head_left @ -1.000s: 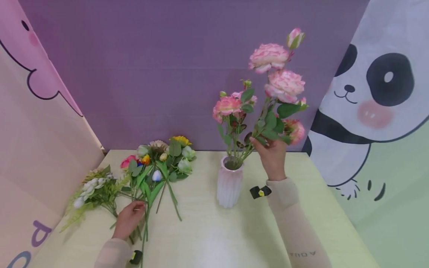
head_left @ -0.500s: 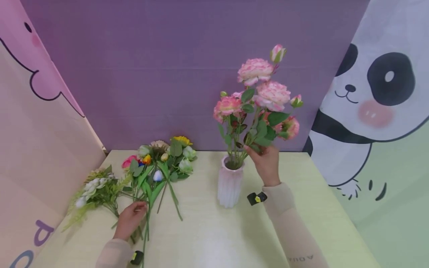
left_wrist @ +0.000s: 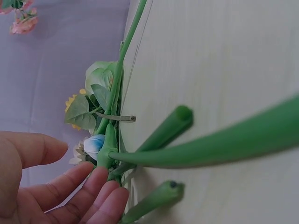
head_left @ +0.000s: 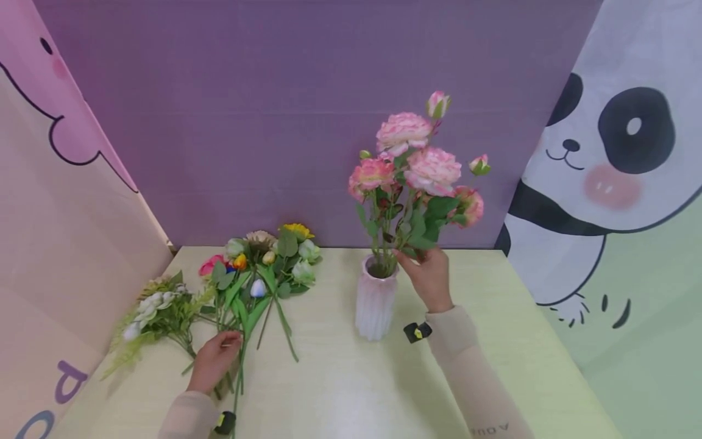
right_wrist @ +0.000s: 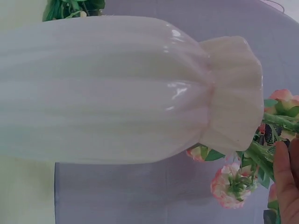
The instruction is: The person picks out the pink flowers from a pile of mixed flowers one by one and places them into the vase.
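A pale pink-white ribbed vase [head_left: 375,308] stands upright on the table, with a coral-pink peony stem [head_left: 371,175] in it. My right hand [head_left: 430,277] pinches the stems of a taller spray of pink peonies [head_left: 433,171] just above the vase mouth on the right. The spray's lower stem ends run into the vase opening. In the right wrist view the vase [right_wrist: 117,88] fills the middle and the fingertips show at the right edge. My left hand [head_left: 216,360] rests by the green tulip stems [head_left: 241,366], its thumb apart from the loosely bent fingers.
Left of the vase lies a pile of flowers: a blue-and-white tulip [head_left: 258,288], a yellow flower [head_left: 297,230], pale green blooms [head_left: 303,272] and a white-flowered sprig [head_left: 153,306]. A purple backdrop [head_left: 274,122] stands behind the table [head_left: 329,390], with printed panels at both sides.
My right hand has moved down and left, lowering the peony spray toward the vase, and the blooms now sit lower and closer to the other peony. The left hand stays in place.
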{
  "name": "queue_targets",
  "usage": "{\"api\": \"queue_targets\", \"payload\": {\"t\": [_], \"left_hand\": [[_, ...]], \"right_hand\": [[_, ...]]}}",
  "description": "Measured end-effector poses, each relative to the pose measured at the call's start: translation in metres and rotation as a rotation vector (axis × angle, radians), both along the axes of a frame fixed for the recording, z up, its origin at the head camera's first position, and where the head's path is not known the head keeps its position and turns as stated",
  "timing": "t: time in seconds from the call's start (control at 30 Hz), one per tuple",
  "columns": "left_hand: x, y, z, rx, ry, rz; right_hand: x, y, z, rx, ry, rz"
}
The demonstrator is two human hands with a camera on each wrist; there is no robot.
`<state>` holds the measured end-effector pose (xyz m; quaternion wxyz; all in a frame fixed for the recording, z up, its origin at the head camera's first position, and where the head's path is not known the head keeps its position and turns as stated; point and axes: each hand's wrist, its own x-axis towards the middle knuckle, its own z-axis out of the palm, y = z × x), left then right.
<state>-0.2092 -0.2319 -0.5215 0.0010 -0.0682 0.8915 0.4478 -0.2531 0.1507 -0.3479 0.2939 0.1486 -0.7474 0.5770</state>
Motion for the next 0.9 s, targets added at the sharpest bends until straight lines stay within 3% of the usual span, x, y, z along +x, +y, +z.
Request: {"api": "queue_targets", "payload": {"t": [0.27,0.5,0.73,0.9], "left_hand": [[0.001,0.001,-0.003,0.004,0.005,0.007],[0.001,0.0,-0.003,0.007,0.016,-0.002],[0.003,-0.002,-0.001,0.021,-0.001,0.003],[0.003,-0.003,-0.002,0.029,0.013,0.001]], "right_hand": [[0.001,-0.005,-0.01,0.069,0.059,0.047],[-0.016,0.003,-0.04,0.187,0.011,0.015],[-0.016,0.004,-0.045,0.329,0.068,0.08],[-0.016,0.002,-0.046,0.391,0.078,0.047]]}}
